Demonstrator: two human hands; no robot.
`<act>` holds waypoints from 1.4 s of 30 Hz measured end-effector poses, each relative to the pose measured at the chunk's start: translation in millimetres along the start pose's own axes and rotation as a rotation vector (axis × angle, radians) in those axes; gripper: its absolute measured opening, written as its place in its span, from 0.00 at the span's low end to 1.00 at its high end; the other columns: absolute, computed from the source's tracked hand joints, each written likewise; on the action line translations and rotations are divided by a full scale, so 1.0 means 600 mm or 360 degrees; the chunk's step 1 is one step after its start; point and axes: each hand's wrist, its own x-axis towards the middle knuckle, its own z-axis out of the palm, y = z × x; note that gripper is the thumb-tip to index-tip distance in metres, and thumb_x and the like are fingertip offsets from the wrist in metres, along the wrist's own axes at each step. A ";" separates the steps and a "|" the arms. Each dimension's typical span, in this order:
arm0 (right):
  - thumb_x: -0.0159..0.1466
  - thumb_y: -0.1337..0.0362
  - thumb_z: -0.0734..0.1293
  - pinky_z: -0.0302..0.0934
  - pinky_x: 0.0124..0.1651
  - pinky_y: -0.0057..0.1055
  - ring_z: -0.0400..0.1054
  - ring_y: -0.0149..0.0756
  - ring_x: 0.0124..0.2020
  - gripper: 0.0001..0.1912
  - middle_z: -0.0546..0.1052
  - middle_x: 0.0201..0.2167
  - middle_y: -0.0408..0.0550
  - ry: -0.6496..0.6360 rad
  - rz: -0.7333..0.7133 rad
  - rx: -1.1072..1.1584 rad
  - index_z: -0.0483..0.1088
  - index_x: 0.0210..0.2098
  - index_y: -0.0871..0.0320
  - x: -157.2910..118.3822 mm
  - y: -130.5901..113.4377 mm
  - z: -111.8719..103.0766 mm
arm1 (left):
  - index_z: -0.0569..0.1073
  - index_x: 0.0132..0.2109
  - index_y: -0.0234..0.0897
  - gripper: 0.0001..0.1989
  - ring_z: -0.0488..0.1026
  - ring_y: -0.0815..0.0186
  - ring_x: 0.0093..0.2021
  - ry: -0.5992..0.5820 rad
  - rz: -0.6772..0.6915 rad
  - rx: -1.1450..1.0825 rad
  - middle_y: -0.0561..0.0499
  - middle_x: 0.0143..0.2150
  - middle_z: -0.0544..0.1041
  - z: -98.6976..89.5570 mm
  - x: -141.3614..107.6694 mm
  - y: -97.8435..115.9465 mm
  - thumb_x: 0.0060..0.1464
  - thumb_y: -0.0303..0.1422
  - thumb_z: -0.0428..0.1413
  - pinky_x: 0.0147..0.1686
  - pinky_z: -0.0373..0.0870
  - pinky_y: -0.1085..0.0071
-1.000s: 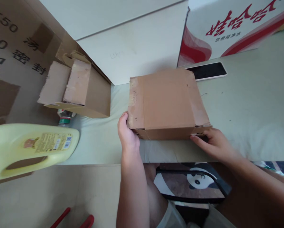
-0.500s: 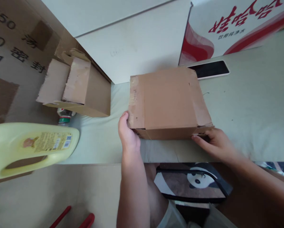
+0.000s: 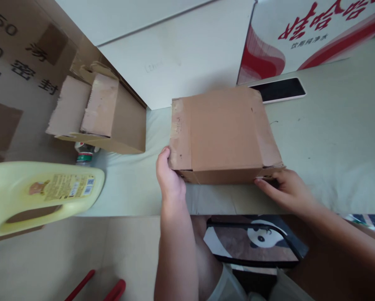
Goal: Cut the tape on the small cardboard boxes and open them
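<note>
A closed brown cardboard box (image 3: 227,131) lies on the pale green cloth in front of me, with strips of tape along its left and right ends. My left hand (image 3: 171,177) grips its near left corner, thumb up against the left side and the other fingers hidden beneath or behind it. At the near right corner my right hand (image 3: 284,187) holds the box, its thumb along the lower front edge and its fingertips partly hidden. Just behind the box's far right corner lies a phone (image 3: 280,90) with a dark screen.
Left stands an opened cardboard box (image 3: 127,117) with torn flaps, beside a small bottle (image 3: 85,155) and a large yellow jug (image 3: 65,188). White cartons (image 3: 181,58) and a red-and-white carton (image 3: 269,54) stand behind. The cloth-covered surface (image 3: 338,146) ends just before my lap.
Both hands keep their hold on the box, which stays in place. The view has shifted very slightly; nothing else visibly differs.
</note>
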 end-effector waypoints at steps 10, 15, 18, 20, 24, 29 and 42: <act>0.63 0.48 0.62 0.67 0.34 0.40 0.77 0.48 0.31 0.20 0.82 0.28 0.54 -0.0005 -0.0013 -0.0040 0.73 0.25 0.54 0.000 0.005 0.001 | 0.72 0.28 0.37 0.12 0.68 0.67 0.35 -0.0003 -0.0022 -0.0017 0.54 0.30 0.71 0.000 -0.001 0.000 0.42 0.40 0.63 0.38 0.62 0.69; 0.63 0.50 0.62 0.67 0.33 0.38 0.78 0.46 0.30 0.19 0.82 0.28 0.52 0.0002 -0.0068 -0.0038 0.74 0.26 0.55 0.001 0.004 -0.001 | 0.71 0.29 0.37 0.14 0.68 0.67 0.36 0.0011 -0.0032 -0.0019 0.55 0.31 0.70 0.001 -0.001 0.002 0.39 0.41 0.64 0.39 0.62 0.70; 0.63 0.51 0.62 0.67 0.31 0.38 0.77 0.45 0.28 0.19 0.81 0.26 0.52 0.0024 -0.0086 -0.0051 0.73 0.25 0.55 0.001 0.003 -0.001 | 0.72 0.30 0.36 0.15 0.68 0.67 0.37 0.0026 -0.0039 -0.0036 0.54 0.33 0.71 0.001 0.000 0.000 0.37 0.41 0.65 0.39 0.62 0.70; 0.63 0.51 0.62 0.67 0.32 0.39 0.78 0.47 0.30 0.18 0.82 0.27 0.52 0.0029 -0.0081 -0.0045 0.74 0.26 0.56 0.001 0.004 -0.001 | 0.72 0.30 0.36 0.16 0.68 0.67 0.37 0.0031 -0.0044 -0.0043 0.54 0.33 0.71 0.001 0.001 -0.001 0.36 0.41 0.65 0.39 0.62 0.70; 0.63 0.50 0.62 0.67 0.31 0.40 0.78 0.48 0.30 0.19 0.82 0.28 0.53 0.0015 -0.0063 -0.0054 0.74 0.25 0.55 0.000 0.006 0.001 | 0.70 0.29 0.37 0.15 0.68 0.67 0.36 -0.0005 -0.0030 -0.0021 0.54 0.32 0.70 0.000 0.001 0.000 0.38 0.41 0.64 0.38 0.62 0.70; 0.63 0.49 0.62 0.69 0.32 0.42 0.78 0.50 0.31 0.20 0.83 0.29 0.55 0.0011 -0.0047 -0.0040 0.75 0.26 0.54 0.000 0.006 0.002 | 0.68 0.27 0.38 0.14 0.66 0.68 0.33 -0.0041 -0.0024 -0.0009 0.55 0.29 0.68 -0.001 -0.001 0.003 0.39 0.41 0.63 0.35 0.61 0.71; 0.62 0.48 0.62 0.71 0.34 0.42 0.79 0.50 0.33 0.20 0.83 0.30 0.54 0.0027 0.0001 -0.0018 0.76 0.25 0.54 0.001 0.007 0.003 | 0.69 0.28 0.37 0.15 0.67 0.68 0.33 -0.0003 -0.0040 -0.0028 0.55 0.30 0.69 -0.001 -0.001 0.002 0.37 0.41 0.64 0.36 0.62 0.71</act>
